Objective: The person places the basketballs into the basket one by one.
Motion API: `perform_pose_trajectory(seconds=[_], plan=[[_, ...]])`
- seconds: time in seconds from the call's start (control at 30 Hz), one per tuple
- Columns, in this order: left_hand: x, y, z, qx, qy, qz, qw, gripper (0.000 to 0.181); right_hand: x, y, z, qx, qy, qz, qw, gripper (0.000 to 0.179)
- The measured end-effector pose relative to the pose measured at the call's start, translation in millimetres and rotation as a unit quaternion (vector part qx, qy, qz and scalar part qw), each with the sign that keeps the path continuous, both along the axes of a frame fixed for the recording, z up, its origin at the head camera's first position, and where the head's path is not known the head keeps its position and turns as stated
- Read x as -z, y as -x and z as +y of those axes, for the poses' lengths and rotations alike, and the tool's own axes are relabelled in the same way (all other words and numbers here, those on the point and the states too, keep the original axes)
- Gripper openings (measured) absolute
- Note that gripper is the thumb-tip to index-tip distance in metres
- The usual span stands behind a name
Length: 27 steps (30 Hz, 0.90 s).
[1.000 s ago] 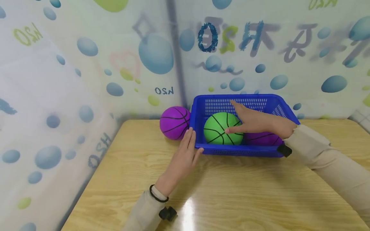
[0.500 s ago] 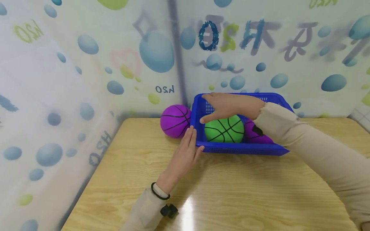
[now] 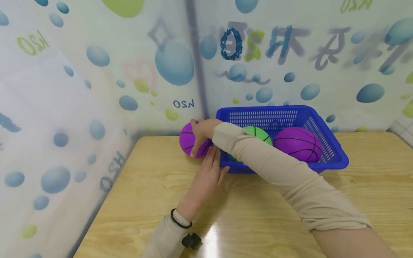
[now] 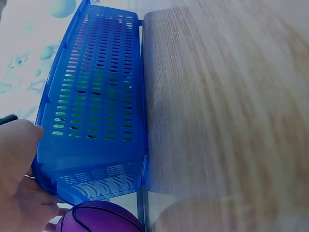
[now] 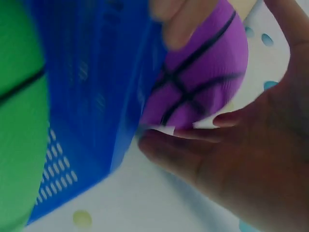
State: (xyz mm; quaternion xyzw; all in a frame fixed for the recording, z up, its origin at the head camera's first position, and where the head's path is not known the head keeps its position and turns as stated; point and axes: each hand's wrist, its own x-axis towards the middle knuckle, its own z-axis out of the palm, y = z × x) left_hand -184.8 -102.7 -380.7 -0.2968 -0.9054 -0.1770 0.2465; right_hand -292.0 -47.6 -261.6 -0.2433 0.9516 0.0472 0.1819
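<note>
A purple ball with black basketball lines (image 3: pixel 186 139) sits on the table against the left side of a blue plastic basket (image 3: pixel 335 157). My right hand (image 3: pixel 200 133) reaches across the basket to this ball, fingers spread over its far side and thumb on the near side. In the right wrist view a gap shows between the thumb and the ball (image 5: pixel 212 72). My left hand (image 3: pixel 206 179) rests at the basket's front left corner, fingers straight along the rim, thumb at the front. Inside the basket lie a green ball (image 3: pixel 258 133), partly hidden by the right sleeve, and another purple ball (image 3: pixel 298 143).
The wooden table (image 3: pixel 258 215) stands in a corner of patterned walls (image 3: pixel 129 71), with the basket near the back wall. My right forearm crosses over the basket's front rim. A small black device (image 3: pixel 191 240) sits at the left wrist.
My right hand has moved left, from above the green ball across the basket's left rim to the purple ball outside. The left hand stays at the basket corner; the balls stay put.
</note>
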Motion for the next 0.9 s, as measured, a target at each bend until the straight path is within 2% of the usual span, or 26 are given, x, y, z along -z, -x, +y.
perform_pose_trajectory(seconds=[0.07, 0.2, 0.3, 0.4, 0.57, 0.7, 0.9], plan=[[-0.1, -0.2, 1.1, 0.003, -0.001, 0.006, 1.0000, 0.058, 8.8, 2.5, -7, 0.017, -0.017, 0.017, 0.9996, 0.129], [0.0, 0.3, 1.8, 0.011, -0.005, 0.017, 0.9998, 0.057, 27.3, 9.2, -15, 0.028, -0.027, 0.091, 0.9951, 0.132], [1.0, -0.2, 1.0, 0.011, -0.002, 0.022, 0.9997, 0.053, 37.7, 12.4, -19, 0.002, -0.034, 0.145, 0.9888, 0.124], [1.1, -1.2, -0.1, 0.009, -0.001, 0.018, 0.9998, 0.050, 39.7, 13.3, -20, -0.036, -0.040, 0.189, 0.9804, 0.115], [2.3, -1.5, -0.6, 0.011, -0.008, 0.005, 0.9999, 0.053, 31.8, 12.9, -16, -0.062, 0.005, 0.190, 0.9799, 0.111], [3.9, -1.4, -0.8, 0.009, -0.005, -0.004, 0.9999, 0.057, 21.1, 14.7, -8, -0.050, 0.078, 0.168, 0.9814, 0.114], [2.5, -0.2, -0.9, -0.001, -0.004, -0.022, 0.9998, 0.056, -1.7, 14.7, 14, -0.025, 0.166, 0.152, 0.9741, 0.117]])
